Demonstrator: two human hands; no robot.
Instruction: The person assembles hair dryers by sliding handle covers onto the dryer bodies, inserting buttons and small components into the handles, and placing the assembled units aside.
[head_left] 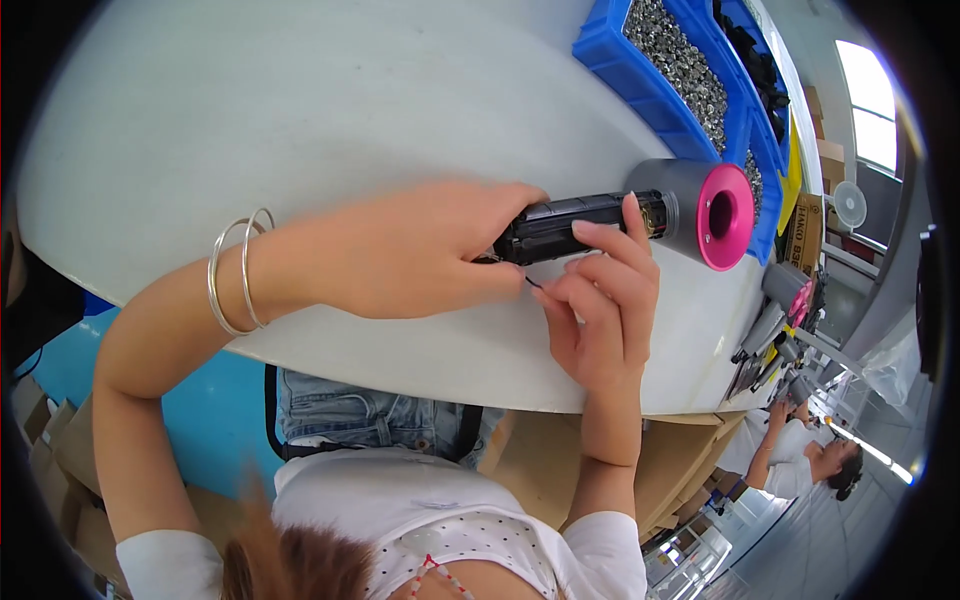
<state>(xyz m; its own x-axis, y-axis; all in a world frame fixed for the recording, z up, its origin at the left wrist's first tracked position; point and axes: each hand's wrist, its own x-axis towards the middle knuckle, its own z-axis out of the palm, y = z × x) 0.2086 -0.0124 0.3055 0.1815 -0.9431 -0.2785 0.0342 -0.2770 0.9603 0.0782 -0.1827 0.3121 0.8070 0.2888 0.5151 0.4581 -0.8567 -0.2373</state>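
Observation:
A partly assembled hair dryer (665,195) lies over the white table, its grey barrel at the right with a pink ring round the opening. Its black inner handle (565,228) is bare and points left. My left hand (420,250) is closed round the handle's free end, covering it. Beneath the handle, my right hand (608,305) has thumb and index fingertips pinched on a thin dark wire (533,283) near that end. Other right fingers rest against the handle and by the barrel. Where the wire enters the handle is hidden by my left hand.
Blue bins (650,85) of small metal parts stand beyond the hair dryer, one holding black pieces. More dryer parts (785,300) lie at the table's right end. Open cardboard boxes (660,465) sit below the front edge. A co-worker (800,455) is at the far right.

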